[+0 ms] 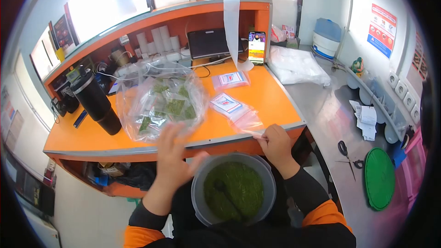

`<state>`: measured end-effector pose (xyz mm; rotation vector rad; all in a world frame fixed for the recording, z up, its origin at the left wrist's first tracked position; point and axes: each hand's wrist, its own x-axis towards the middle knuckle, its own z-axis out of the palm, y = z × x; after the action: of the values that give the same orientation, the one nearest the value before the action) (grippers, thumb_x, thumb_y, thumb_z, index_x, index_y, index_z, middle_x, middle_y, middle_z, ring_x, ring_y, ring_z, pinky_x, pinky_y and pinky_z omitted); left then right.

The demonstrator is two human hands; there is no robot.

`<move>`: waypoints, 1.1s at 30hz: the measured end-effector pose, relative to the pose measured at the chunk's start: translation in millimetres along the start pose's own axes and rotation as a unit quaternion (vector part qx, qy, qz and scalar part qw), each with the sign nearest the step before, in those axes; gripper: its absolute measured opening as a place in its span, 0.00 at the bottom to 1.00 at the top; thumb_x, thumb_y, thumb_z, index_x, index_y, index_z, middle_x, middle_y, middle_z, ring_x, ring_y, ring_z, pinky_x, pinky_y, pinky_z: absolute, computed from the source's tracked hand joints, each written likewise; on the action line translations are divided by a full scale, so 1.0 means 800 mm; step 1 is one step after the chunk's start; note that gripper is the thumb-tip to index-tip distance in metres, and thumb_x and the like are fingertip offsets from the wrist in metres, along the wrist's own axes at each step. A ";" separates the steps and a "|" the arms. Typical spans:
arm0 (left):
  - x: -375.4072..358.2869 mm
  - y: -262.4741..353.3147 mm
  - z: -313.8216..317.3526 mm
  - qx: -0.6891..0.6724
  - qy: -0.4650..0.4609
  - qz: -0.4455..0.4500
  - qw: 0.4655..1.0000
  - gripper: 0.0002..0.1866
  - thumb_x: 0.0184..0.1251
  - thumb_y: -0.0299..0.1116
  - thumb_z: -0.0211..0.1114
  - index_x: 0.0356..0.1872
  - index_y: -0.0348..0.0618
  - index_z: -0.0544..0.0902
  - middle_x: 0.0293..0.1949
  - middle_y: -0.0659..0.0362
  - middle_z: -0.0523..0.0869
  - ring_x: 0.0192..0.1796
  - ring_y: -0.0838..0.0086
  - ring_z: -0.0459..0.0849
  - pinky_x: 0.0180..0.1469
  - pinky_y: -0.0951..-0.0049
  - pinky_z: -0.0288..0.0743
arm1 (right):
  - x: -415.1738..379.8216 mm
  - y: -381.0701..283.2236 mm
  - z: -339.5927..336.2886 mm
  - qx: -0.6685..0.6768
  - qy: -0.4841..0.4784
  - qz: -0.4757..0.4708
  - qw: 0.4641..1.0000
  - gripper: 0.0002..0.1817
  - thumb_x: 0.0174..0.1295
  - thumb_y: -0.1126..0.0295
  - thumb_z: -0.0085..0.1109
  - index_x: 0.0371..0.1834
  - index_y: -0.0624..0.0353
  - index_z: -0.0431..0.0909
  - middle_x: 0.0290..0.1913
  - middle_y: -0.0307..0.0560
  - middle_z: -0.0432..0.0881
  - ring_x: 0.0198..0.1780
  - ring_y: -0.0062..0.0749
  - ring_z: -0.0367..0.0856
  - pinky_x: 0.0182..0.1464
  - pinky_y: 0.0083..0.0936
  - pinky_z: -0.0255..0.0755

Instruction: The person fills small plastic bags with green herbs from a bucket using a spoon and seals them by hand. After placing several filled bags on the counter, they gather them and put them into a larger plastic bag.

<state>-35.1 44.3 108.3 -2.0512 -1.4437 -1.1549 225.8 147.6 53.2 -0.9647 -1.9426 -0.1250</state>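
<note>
My right hand [277,146] pinches the near end of a clear, pink-tinged small plastic bag [246,118] at the orange desk's front edge. Printed red-and-blue labels [226,104] lie at that bag's far end. My left hand [172,163], blurred, is raised with its fingers spread, in front of a large clear plastic bag [133,110]. Inside the large bag are several small packets of green stuff [175,106]. Below and between my hands stands a grey tub [198,202] of chopped green stuff [248,188], with a dark spoon [227,197] resting in it.
More pink-edged bags [231,80] lie farther back beside a lit phone [257,48]. A black tumbler [96,101] stands at the left. On the steel counter at right are scissors [349,156], a green lid [379,179] and paper slips [366,119].
</note>
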 end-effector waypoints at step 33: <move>-0.098 0.048 0.059 -0.313 -0.388 -0.049 0.865 0.08 0.55 0.36 0.62 0.30 0.43 0.81 0.27 0.53 0.81 0.36 0.56 0.80 0.39 0.58 0.73 | -0.071 -0.098 -0.031 0.154 -0.203 0.025 0.967 0.10 0.50 0.59 0.65 0.26 0.54 0.82 0.27 0.40 0.76 0.35 0.40 0.75 0.43 0.34 0.67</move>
<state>8.0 15.8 23.8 -3.1976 -1.6479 -0.9396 204.9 50.2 45.4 -0.8756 -2.2202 0.4254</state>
